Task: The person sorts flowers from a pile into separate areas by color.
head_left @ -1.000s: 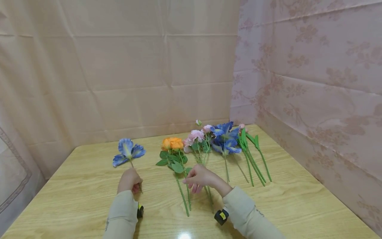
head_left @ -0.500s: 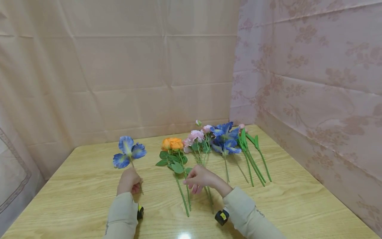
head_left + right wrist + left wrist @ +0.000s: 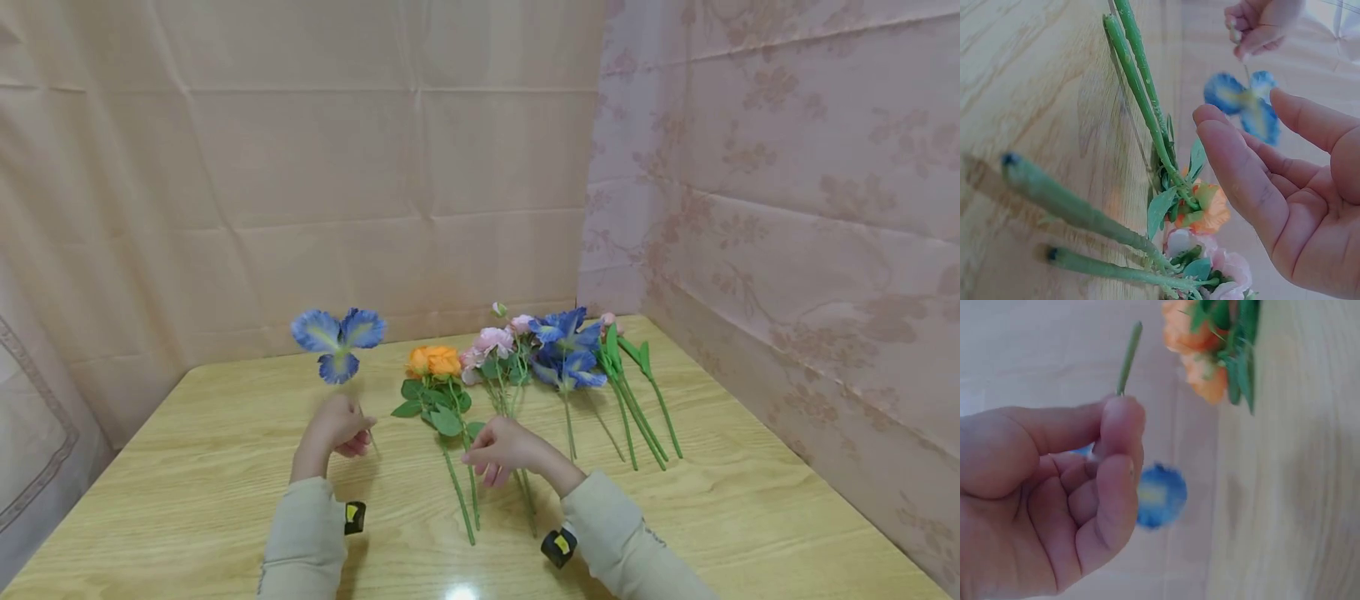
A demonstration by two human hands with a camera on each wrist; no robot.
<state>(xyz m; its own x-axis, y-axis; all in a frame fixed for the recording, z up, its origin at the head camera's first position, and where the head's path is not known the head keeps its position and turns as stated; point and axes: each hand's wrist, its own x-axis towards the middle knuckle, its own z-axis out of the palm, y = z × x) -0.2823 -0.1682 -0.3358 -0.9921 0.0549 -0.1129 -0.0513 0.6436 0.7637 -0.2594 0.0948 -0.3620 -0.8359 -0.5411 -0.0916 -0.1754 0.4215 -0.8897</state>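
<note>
Between thumb and forefinger, my left hand (image 3: pixel 336 427) pinches the stem (image 3: pixel 1129 359) of a blue iris (image 3: pixel 318 332). The bloom faces upright above the hand, clear of the tabletop, and the stem's cut end pokes out past the fingertips in the left wrist view. My right hand (image 3: pixel 508 452) hovers over the stems of the orange roses (image 3: pixel 433 361) and the pink flowers (image 3: pixel 493 340). Thumb and fingers (image 3: pixel 1241 169) are apart and loosely bent, with nothing between them. In the right wrist view, the green stems (image 3: pixel 1072 209) lie below that hand.
Right of the pink flowers lie more blue irises (image 3: pixel 562 327), heads overlapping. Several green stems with leaves (image 3: pixel 633 400) lie beside them. Everything lies on a wood-grain table (image 3: pixel 187 467), backed by a beige curtain (image 3: pixel 300 167) and a floral cloth (image 3: pixel 787 167) on the right.
The left hand has lifted the iris up and slightly right; its bloom has tilted upright to face the head camera. The right hand and the lying flowers have stayed put.
</note>
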